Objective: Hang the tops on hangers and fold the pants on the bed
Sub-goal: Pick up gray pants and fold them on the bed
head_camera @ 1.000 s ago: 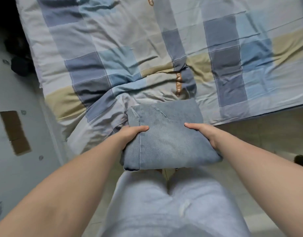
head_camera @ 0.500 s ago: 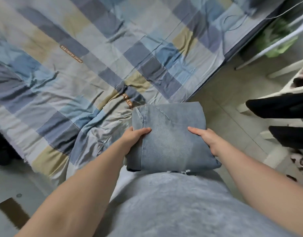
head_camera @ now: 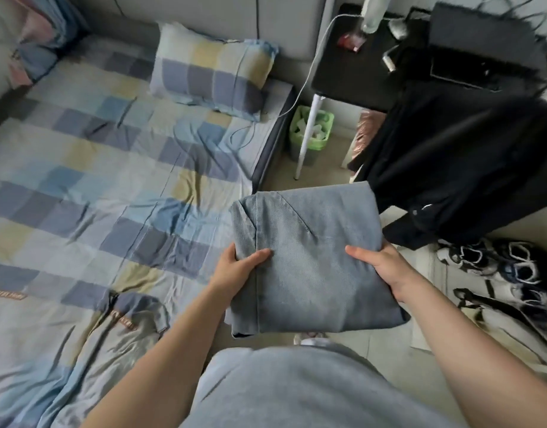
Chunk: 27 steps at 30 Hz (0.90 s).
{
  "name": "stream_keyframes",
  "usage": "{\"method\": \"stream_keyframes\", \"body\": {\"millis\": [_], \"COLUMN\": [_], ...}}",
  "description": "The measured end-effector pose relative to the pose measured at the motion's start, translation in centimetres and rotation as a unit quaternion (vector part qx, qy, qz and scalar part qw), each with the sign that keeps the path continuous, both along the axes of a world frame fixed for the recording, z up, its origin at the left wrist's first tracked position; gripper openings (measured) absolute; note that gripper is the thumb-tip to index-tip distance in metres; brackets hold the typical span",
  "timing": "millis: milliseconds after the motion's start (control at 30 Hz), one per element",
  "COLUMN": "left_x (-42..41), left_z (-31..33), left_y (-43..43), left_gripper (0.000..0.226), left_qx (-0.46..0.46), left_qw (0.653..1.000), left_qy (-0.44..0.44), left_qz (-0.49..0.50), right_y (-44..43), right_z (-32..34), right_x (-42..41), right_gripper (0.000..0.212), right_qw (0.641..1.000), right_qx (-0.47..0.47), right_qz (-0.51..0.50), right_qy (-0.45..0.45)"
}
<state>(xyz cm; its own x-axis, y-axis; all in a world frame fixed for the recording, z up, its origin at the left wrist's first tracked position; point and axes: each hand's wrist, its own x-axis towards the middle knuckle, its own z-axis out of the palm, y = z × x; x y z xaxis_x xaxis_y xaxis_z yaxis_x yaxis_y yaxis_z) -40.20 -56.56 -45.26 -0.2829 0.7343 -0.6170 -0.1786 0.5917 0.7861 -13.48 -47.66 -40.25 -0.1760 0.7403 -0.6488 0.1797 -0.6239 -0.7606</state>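
A folded pair of light blue jeans (head_camera: 312, 261) is held up in front of my body, over the floor beside the bed. My left hand (head_camera: 238, 267) grips the bundle's left edge, thumb on top and fingers underneath. My right hand (head_camera: 380, 264) grips its right edge in the same way. The bed (head_camera: 90, 186) with its blue, grey and yellow checked sheet fills the left side. Black tops (head_camera: 460, 168) hang at the right, just beyond the jeans.
A checked pillow (head_camera: 213, 69) lies at the head of the bed. A green bin (head_camera: 310, 131) stands under a black side table (head_camera: 355, 57) with a white leg. Sneakers (head_camera: 494, 261) and a bag sit on the floor at the right.
The view has swung right, toward the head of the bed. The jeans have come off the bed edge and now hang over the floor, still gripped by both hands.
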Motion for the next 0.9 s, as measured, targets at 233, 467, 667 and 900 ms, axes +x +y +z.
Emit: {"method": "stream_keyframes", "body": {"millis": [233, 467, 667, 900], "left_x": [14.9, 28.4, 39.1, 50.9], "left_z": [3.8, 6.5, 6.1, 6.8], "left_y": [11.6, 21.5, 30.1, 37.7], "left_gripper": [0.045, 0.037, 0.05, 0.043], "left_qx": [0.066, 0.104, 0.097, 0.084], "left_qw": [0.988, 0.935, 0.861, 0.769], "left_qy": [-0.024, -0.03, -0.048, -0.063], "left_qz": [-0.14, -0.338, -0.498, -0.631], "right_y": [3.7, 2.4, 1.8, 2.8], "right_z": [4.3, 5.9, 5.5, 5.9], "right_x": [16.8, 28.8, 34.9, 37.3], "right_gripper": [0.042, 0.057, 0.061, 0.066], "right_qw": [0.987, 0.94, 0.859, 0.738], "right_qx": [0.078, 0.098, 0.088, 0.097], "right_qz": [-0.137, -0.327, -0.504, -0.668], "right_qy": [-0.017, -0.017, -0.014, -0.01]}}
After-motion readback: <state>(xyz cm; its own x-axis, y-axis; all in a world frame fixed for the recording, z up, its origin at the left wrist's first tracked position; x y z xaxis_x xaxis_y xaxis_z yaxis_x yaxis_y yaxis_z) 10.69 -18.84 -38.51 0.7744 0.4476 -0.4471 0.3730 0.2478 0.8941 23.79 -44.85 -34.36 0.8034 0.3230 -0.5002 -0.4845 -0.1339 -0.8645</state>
